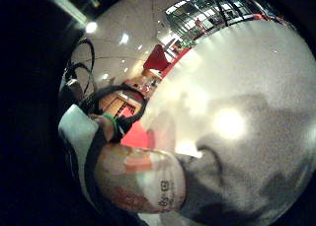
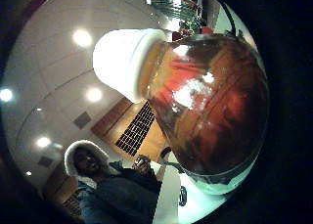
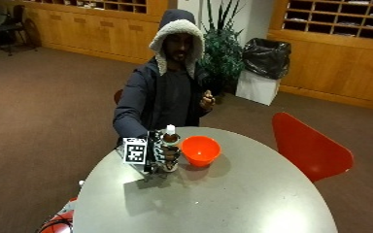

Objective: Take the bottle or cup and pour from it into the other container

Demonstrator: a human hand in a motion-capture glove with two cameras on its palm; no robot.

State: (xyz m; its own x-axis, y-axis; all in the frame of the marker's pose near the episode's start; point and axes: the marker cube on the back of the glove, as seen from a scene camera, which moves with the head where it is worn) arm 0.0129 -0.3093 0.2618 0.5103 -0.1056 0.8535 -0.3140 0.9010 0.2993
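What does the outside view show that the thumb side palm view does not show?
Only the outside view shows the orange bowl on the round grey table, just beside the bottle, and the gloved right hand wrapped around that upright bottle. It also shows a red chair. Only the thumb side palm view shows the bottle close up: its white cap is on and brown liquid fills it, and ceiling lights appear behind. Both views share the bottle and the seated person.

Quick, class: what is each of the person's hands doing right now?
Gloved right hand: fingers curled round the white-capped bottle, held upright beside the orange bowl.
Bare left hand: raised near the chest, loosely curled; whether it holds anything cannot be told.
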